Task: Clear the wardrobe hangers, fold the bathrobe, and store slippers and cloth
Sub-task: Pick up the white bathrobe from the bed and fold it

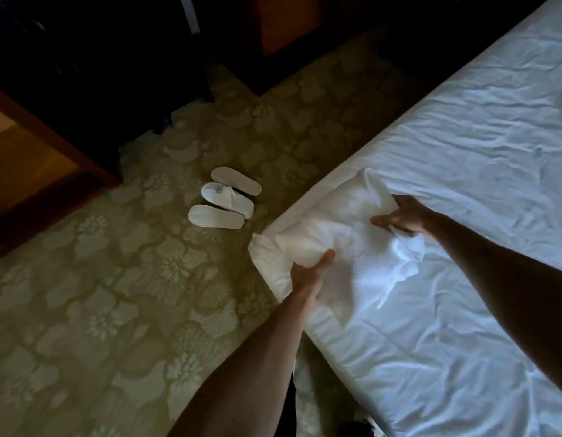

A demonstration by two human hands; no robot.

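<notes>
We are gripping the soft, light robe at both ends, left fingers and right fingers curling under its floppy folds.

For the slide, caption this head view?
Both hands, left hand and right hand, gripping folded bathrobe on bed; slippers on carpet.

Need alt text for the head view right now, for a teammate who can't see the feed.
Both hands grip a folded white bathrobe at the corner of a white-sheeted bed: the left hand at its near edge, the right hand at its far side. White slippers lie together on the patterned carpet to the left, near dark wooden furniture.
</notes>
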